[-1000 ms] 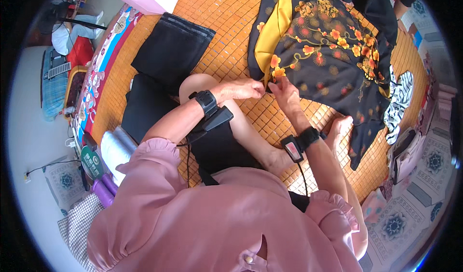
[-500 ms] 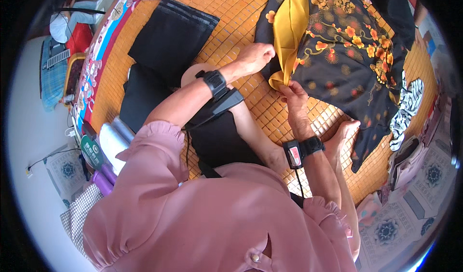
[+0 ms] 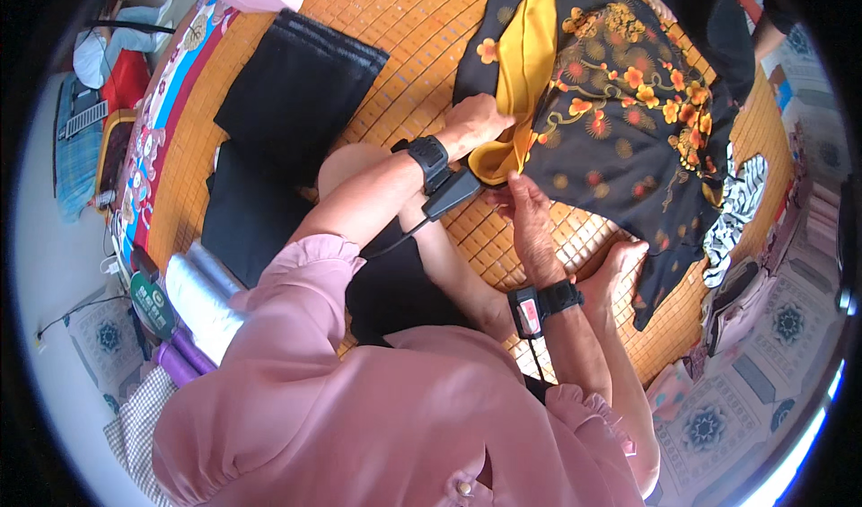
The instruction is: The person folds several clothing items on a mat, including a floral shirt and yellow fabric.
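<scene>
A black garment with orange and yellow flowers (image 3: 628, 103) lies spread on a woven bamboo mat (image 3: 395, 76); its yellow lining (image 3: 530, 67) is folded outward along the left edge. My left hand (image 3: 476, 121) grips that yellow edge from the left. My right hand (image 3: 525, 206) pinches the lower corner of the lining just below it. Both wrists carry black bands, and a dark device hangs from the left one. I sit on the mat with my knee (image 3: 359, 161) under my left arm and my bare foot (image 3: 620, 269) to the right.
Two folded black garments (image 3: 287, 94) lie on the mat to the left. A black-and-white patterned cloth (image 3: 741, 206) sits at the right edge. A colourful striped mat border (image 3: 153, 121), rolled white and purple items (image 3: 193, 300) and a patterned floor (image 3: 772, 345) surround the mat.
Both hands have lifted and turned the garment's left edge, showing more yellow lining. My left hand moved up and right along it; my right hand followed to the lower corner.
</scene>
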The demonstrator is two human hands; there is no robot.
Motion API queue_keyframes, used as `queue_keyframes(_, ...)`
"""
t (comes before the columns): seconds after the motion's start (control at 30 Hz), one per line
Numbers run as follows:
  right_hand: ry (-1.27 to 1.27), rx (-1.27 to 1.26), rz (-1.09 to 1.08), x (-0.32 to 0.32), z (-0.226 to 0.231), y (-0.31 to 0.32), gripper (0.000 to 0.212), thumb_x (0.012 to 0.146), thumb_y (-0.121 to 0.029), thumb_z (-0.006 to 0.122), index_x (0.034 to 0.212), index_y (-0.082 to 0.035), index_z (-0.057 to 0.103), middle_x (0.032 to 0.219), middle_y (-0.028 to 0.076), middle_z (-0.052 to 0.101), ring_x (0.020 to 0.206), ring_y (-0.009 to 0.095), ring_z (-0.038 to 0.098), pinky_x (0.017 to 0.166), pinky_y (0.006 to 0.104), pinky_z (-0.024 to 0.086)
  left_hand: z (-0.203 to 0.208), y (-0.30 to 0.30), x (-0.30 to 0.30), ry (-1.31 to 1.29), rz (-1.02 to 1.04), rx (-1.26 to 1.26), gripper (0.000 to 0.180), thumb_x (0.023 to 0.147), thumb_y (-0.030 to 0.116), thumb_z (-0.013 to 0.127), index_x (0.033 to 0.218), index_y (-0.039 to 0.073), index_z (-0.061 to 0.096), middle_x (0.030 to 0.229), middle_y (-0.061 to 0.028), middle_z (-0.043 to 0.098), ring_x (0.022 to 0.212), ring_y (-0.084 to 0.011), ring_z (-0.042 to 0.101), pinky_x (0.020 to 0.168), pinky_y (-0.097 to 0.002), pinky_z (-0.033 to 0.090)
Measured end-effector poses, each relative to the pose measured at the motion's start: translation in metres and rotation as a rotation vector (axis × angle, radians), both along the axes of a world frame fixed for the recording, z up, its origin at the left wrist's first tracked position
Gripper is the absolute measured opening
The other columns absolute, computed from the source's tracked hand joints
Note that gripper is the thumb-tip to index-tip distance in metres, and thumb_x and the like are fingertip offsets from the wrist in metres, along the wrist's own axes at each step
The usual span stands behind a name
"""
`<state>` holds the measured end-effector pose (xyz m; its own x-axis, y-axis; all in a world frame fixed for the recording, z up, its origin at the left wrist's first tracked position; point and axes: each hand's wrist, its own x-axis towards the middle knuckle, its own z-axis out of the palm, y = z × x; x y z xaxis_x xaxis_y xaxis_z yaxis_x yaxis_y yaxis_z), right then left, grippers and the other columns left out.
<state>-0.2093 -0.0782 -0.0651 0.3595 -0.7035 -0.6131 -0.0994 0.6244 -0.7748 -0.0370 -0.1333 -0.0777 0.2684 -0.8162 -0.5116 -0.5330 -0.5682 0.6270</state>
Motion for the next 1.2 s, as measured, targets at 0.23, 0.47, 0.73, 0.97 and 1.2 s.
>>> queue_keyframes(0.23, -0.061, 0.024, -0.051, -0.016, -0.003, -0.002, 0.027, 0.083, -0.035, 0.057, 0.082, -0.009, 0.061, 0.075, 0.004, 0.064, 0.066, 0.010, 0.058, 0.058, 0.0238, 0.043, -0.008, 0.012, 0.036, 0.187, 0.272, 0.028, 0.033, 0.074, 0.026, 0.051, 0.084, -0.003, 0.062, 0.083, -0.0208, 0.063, 0.078, -0.0309, 0.062, 0.069, -0.0391, 0.048)
queue_keyframes(0.47, -0.135, 0.177, -0.303, -0.019, -0.016, 0.003, 0.016, 0.081, -0.023, 0.061, 0.086, -0.007, 0.060, 0.073, 0.005, 0.063, 0.062, 0.013, 0.059, 0.057, 0.0241, 0.046, -0.015, -0.022, 0.041, -0.034, 0.225, -0.128, 0.041, 0.078, 0.040, 0.054, 0.084, 0.001, 0.063, 0.085, -0.0181, 0.063, 0.082, -0.0309, 0.062, 0.071, -0.0395, 0.047)
queue_keyframes(0.73, -0.152, 0.213, -0.251, -0.022, -0.014, -0.001, 0.012, 0.081, -0.019, 0.061, 0.086, -0.009, 0.060, 0.073, 0.004, 0.064, 0.062, 0.011, 0.059, 0.056, 0.0226, 0.046, -0.013, -0.048, 0.010, -0.338, 0.105, 0.059, 0.033, 0.077, 0.035, 0.056, 0.092, 0.006, 0.061, 0.093, -0.0148, 0.063, 0.080, -0.0321, 0.062, 0.071, -0.0393, 0.049)
queue_keyframes(0.97, -0.197, 0.221, -0.186, -0.020, -0.025, -0.002, 0.007, 0.081, -0.016, 0.061, 0.085, -0.010, 0.061, 0.076, 0.000, 0.062, 0.066, 0.010, 0.059, 0.062, 0.0218, 0.046, -0.036, -0.035, 0.088, -0.192, 0.246, -0.197, 0.020, 0.082, 0.023, 0.057, 0.082, 0.003, 0.056, 0.066, -0.0023, 0.054, 0.052, -0.0106, 0.051, 0.044, -0.0249, 0.042)
queue_keyframes(1.2, -0.334, 0.232, -0.182, -0.035, -0.006, -0.008, 0.005, 0.080, -0.013, 0.063, 0.083, -0.012, 0.060, 0.078, 0.001, 0.064, 0.068, 0.009, 0.059, 0.064, 0.0212, 0.045, 0.007, -0.065, 0.006, 0.092, -0.032, 0.057, 0.030, 0.080, 0.031, 0.061, 0.073, 0.002, 0.055, 0.061, 0.0000, 0.050, 0.052, -0.0091, 0.048, 0.045, -0.0222, 0.039)
